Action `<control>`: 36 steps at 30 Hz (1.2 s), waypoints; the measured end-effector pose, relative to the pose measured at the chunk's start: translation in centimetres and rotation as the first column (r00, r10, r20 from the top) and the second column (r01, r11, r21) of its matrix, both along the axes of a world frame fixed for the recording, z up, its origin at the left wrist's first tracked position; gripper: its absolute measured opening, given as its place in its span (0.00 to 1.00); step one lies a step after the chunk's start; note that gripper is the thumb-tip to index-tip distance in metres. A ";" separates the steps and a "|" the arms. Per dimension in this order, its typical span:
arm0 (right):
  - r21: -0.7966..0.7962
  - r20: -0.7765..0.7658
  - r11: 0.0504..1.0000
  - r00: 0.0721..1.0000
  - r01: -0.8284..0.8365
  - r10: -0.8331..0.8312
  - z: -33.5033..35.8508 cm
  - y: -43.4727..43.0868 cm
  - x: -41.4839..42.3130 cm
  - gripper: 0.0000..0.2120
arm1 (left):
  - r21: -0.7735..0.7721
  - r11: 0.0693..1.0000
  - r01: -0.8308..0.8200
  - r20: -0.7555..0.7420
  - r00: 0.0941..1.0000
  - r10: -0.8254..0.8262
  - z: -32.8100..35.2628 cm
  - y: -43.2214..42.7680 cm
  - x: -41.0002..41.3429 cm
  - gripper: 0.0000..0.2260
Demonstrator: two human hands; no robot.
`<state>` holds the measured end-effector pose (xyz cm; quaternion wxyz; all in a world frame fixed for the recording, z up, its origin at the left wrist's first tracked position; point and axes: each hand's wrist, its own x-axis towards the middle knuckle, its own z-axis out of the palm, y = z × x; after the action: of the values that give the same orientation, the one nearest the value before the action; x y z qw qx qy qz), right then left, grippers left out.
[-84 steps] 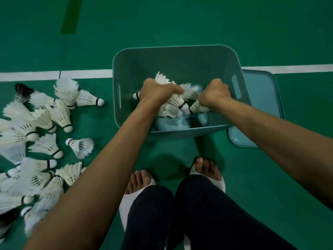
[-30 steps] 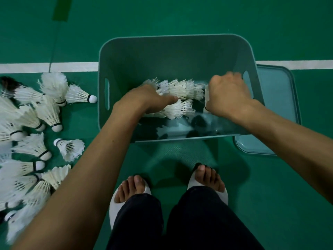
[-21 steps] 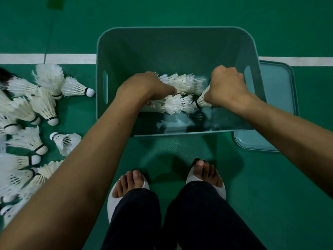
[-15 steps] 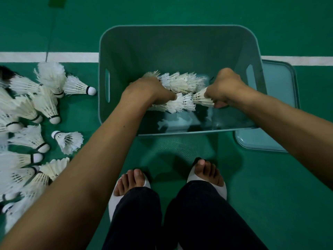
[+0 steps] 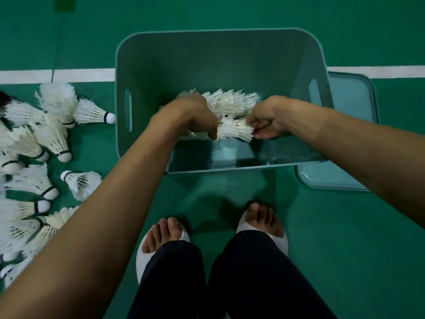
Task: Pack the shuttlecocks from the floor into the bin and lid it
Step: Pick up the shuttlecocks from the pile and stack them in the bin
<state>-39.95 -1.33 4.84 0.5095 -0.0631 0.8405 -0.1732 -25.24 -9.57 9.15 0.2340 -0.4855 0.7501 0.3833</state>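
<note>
Head view: both hands reach down inside the teal bin [image 5: 142, 72], which stands on the green floor [image 5: 345, 226]. The left hand [image 5: 190, 118] is curled knuckles-up over a cluster of white shuttlecocks in the bin [image 5: 232, 104], its fingertips pressing into the feathers. The right hand [image 5: 269, 118] is clenched on the feather skirt of one shuttlecock [image 5: 236, 132] that lies between the two hands, touching both. The bin's flat lid [image 5: 349, 100] lies on the floor to the right of the right hand, partly tucked behind the bin wall. Well to the left of the left hand, a heap of loose shuttlecocks [image 5: 34, 157] is spread over the floor. A white court line [image 5: 69, 74] runs beyond the hands, behind the bin.
</note>
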 end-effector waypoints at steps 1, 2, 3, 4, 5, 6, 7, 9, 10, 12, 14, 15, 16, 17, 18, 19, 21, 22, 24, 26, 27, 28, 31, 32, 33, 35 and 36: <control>-0.040 -0.034 0.999 0.999 -0.006 0.005 0.2 -0.1 -0.1 0.06 | -0.011 1.000 0.013 0.007 1.000 -0.013 -0.3 -0.1 -0.1 0.14; -0.071 -0.113 0.996 0.993 -0.049 0.041 0.5 0.0 -0.2 0.10 | -0.010 0.999 0.030 0.000 1.000 -0.030 -0.5 -0.1 -0.1 0.13; -0.066 -0.223 0.990 0.969 -0.129 0.111 1.0 0.1 -0.3 0.14 | -0.003 0.999 0.046 -0.006 0.999 -0.046 -0.7 -0.1 -0.2 0.11; -0.040 -0.338 0.976 0.922 -0.214 0.188 1.7 0.2 -0.2 0.16 | 0.012 0.998 0.056 -0.014 0.998 -0.056 -0.7 0.0 -0.2 0.10; -0.009 -0.437 0.959 0.864 -0.283 0.251 2.4 0.4 -0.2 0.16 | 0.022 0.998 0.060 -0.024 0.998 -0.060 -0.8 0.1 -0.2 0.11; 0.007 -0.500 0.946 0.818 -0.325 0.285 2.9 0.5 -0.2 0.15 | 0.023 0.998 0.064 -0.042 0.997 -0.063 -0.9 0.2 -0.2 0.13; 0.012 -0.545 0.937 0.783 -0.350 0.299 3.5 0.6 -0.1 0.14 | 0.028 0.998 0.059 -0.059 0.997 -0.057 -1.0 0.2 -0.3 0.16; 0.002 -0.602 0.926 0.739 -0.377 0.302 4.5 0.7 0.0 0.10 | 0.064 0.997 0.031 -0.088 0.996 -0.026 -1.0 0.1 -0.6 0.18; -0.015 -0.614 0.924 0.733 -0.383 0.294 4.9 0.7 -0.1 0.08 | 0.077 0.997 0.029 -0.092 0.996 -0.021 -0.9 0.0 -0.7 0.18; -0.063 -0.600 0.926 0.756 -0.371 0.262 5.9 0.5 -0.4 0.02 | 0.063 0.997 0.046 -0.093 0.995 -0.040 -0.6 -0.3 -1.0 0.20; -0.196 -0.456 0.930 0.868 -0.311 0.194 6.9 0.4 -0.6 0.06 | 0.025 0.998 0.053 -0.119 0.992 -0.050 -0.5 -0.4 -1.5 0.21; -0.268 -0.350 0.923 0.920 -0.277 0.175 7.4 0.5 -0.5 0.08 | 0.007 0.999 0.049 -0.144 0.988 -0.048 -0.4 -0.3 -1.8 0.21; -0.310 -0.271 0.911 0.944 -0.273 0.190 7.8 0.5 -0.3 0.10 | -0.007 0.999 0.045 -0.170 0.984 -0.046 -0.3 -0.2 -2.1 0.20; -0.321 -0.242 0.897 0.942 -0.305 0.233 8.1 0.7 -0.2 0.11 | -0.020 0.999 0.042 -0.202 0.978 -0.045 -0.2 0.0 -2.5 0.19; -0.314 -0.250 0.884 0.928 -0.347 0.276 8.2 0.8 -0.1 0.11 | -0.040 0.998 0.039 -0.233 0.971 -0.047 -0.2 0.2 -2.8 0.19; -0.297 -0.274 0.875 0.912 -0.383 0.306 8.2 1.0 -0.1 0.09 | -0.067 0.997 0.030 -0.257 0.965 -0.046 -0.2 0.3 -3.2 0.19; -0.244 -0.338 0.879 0.886 -0.409 0.319 8.0 1.5 -0.6 0.05 | -0.072 0.997 0.002 -0.295 0.955 -0.023 -0.4 0.5 -3.6 0.21; -0.193 -0.403 0.881 0.853 -0.432 0.331 7.9 1.8 -1.0 0.03 | -0.037 0.999 -0.008 -0.297 0.955 -0.003 -0.5 0.6 -3.8 0.21; -0.016 -0.595 0.859 0.696 -0.511 0.402 8.0 2.2 -1.5 0.04 | -0.002 0.999 0.032 -0.241 0.970 -0.031 -0.8 0.6 -4.1 0.21; 0.130 -0.719 0.831 0.525 -0.542 0.455 8.1 2.5 -1.4 0.09 | -0.072 0.991 0.109 -0.176 0.977 -0.120 -1.5 0.6 -4.5 0.18; 0.178 -0.740 0.815 0.470 -0.552 0.481 8.1 2.6 -1.1 0.11 | -0.135 0.981 0.140 -0.156 0.975 -0.160 -2.0 0.7 -4.8 0.17; 0.221 -0.748 0.792 0.422 -0.569 0.512 8.0 2.6 -0.7 0.13 | -0.197 0.966 0.168 -0.142 0.970 -0.197 -2.6 0.9 -5.1 0.15; 0.294 -0.740 0.734 0.340 -0.613 0.580 6.9 2.1 0.5 0.18 | -0.328 0.906 0.267 -0.080 0.948 -0.308 -4.0 1.5 -5.6 0.13; 0.306 -0.729 0.724 0.337 -0.618 0.596 6.7 1.8 0.8 0.18 | -0.344 0.884 0.316 -0.041 0.936 -0.351 -4.4 1.7 -5.5 0.14; 0.313 -0.717 0.718 0.341 -0.621 0.608 6.5 1.5 1.0 0.17 | -0.346 0.864 0.364 -0.007 0.920 -0.391 -4.7 1.8 -5.4 0.16; 0.319 -0.720 0.716 0.333 -0.620 0.609 6.8 1.1 1.0 0.13 | -0.340 0.839 0.425 0.032 0.897 -0.441 -5.3 2.0 -5.0 0.18; 0.316 -0.734 0.719 0.321 -0.619 0.598 7.1 1.1 0.8 0.12 | -0.351 0.830 0.434 0.039 0.892 -0.450 -5.5 1.9 -4.8 0.18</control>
<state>-39.11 -0.28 11.93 0.1031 -0.4492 0.8848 0.0685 -30.06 -7.66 3.66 0.2092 -0.3238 0.9029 0.1900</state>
